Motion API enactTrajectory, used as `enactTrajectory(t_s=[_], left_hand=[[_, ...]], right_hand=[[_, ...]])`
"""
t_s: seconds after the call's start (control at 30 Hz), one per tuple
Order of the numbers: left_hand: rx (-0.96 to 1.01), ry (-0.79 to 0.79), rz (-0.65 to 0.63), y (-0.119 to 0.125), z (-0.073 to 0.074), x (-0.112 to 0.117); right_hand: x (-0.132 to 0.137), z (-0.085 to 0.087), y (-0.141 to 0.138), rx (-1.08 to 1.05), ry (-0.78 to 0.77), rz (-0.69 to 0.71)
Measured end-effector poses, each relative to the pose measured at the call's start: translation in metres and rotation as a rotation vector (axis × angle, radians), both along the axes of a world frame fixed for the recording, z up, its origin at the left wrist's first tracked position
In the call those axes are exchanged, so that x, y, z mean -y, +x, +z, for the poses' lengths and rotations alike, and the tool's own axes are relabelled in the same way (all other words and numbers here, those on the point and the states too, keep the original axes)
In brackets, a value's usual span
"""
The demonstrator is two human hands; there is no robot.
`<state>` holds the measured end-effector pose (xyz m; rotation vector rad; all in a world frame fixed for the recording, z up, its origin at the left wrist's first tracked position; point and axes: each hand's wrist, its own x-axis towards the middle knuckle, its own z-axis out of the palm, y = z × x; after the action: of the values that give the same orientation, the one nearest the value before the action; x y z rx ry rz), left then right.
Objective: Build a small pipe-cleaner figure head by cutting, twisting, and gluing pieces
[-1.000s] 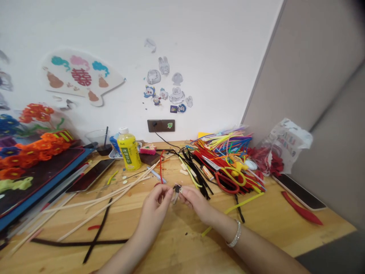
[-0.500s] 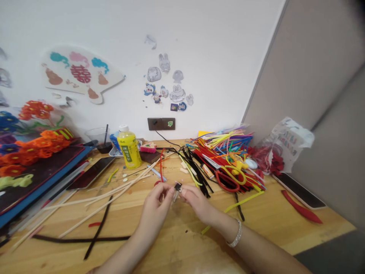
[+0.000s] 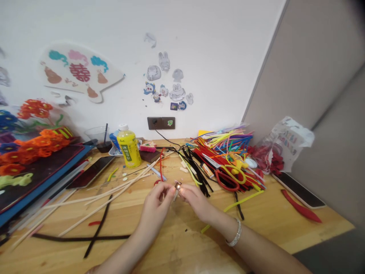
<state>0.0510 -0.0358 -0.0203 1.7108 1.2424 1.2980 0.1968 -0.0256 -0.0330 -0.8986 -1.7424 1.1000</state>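
Note:
Just above the middle of the wooden table, a small dark light (image 3: 178, 186) glows warm between my two hands. A pale strip or tab hangs below it; its exact form is too small to make out. My left hand (image 3: 158, 199) pinches the left side of it with thumb and forefinger. From the right, my right hand (image 3: 196, 198) grips its other side with closed fingertips. Behind my left hand stands a red pipe cleaner (image 3: 161, 165). Black pipe cleaners (image 3: 201, 177) lie just beyond my right hand.
Red-handled scissors (image 3: 226, 182) rest on a heap of coloured pipe cleaners (image 3: 228, 140) at the right. A yellow bottle (image 3: 129, 147) and thin wooden sticks (image 3: 114, 192) are at the left, near a phone (image 3: 89, 173). Orange fuzzy flowers (image 3: 31, 152) lie farther left.
The small light in my fingers was dark and now glows. My hands keep nearly the same place and grip.

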Motion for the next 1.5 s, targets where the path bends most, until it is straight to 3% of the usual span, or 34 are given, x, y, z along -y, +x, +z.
enactTrajectory(t_s=[0.27,0.53,0.93,1.17,1.33,1.5], left_hand=[[-0.019,0.002,-0.006,-0.0005,-0.0014,-0.0004],[-0.029,0.006,0.006,0.0014,-0.0001,-0.0005],[-0.059,0.032,0.000,-0.0002,-0.0024,-0.0003],[-0.126,0.061,-0.008,0.0010,0.0041,0.0028],[-0.162,0.079,0.001,0.0024,0.0002,0.0009],[-0.194,0.092,-0.002,0.0033,-0.0003,0.0011]], right_hand=[[0.0006,-0.0023,-0.0016,-0.006,0.004,0.008],[-0.0044,-0.0048,-0.0009,-0.138,-0.091,-0.116],[0.0016,0.0021,0.0009,0.039,0.017,-0.019],[-0.0017,0.0037,-0.0003,-0.163,-0.066,-0.097],[-0.0053,0.0013,-0.0013,-0.180,-0.137,-0.179],[-0.0061,-0.0010,-0.0015,-0.202,-0.152,-0.150]])
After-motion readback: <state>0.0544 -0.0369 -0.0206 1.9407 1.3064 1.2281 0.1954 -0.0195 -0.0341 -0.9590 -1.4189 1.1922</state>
